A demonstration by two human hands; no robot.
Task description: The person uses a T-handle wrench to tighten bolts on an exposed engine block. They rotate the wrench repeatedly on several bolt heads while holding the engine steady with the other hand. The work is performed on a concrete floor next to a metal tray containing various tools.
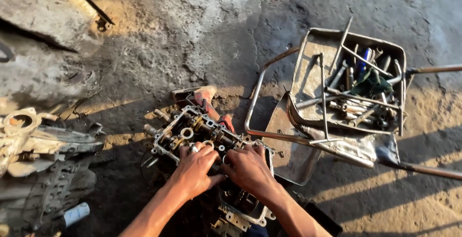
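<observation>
The greasy, open-topped engine part lies on the ground right under both hands, the left hand and right hand pressed side by side on its near half with fingers curled loosely, while the metal tray beyond the right hand holds wrenches.

Both hands — left, right — covered the middle of the engine head, so what the fingers touched was hidden. The head's near end ran into shadow by the bottom edge. In the tray the tools lay heaped — too tangled to tell apart. The casing was cut by the left edge.
</observation>
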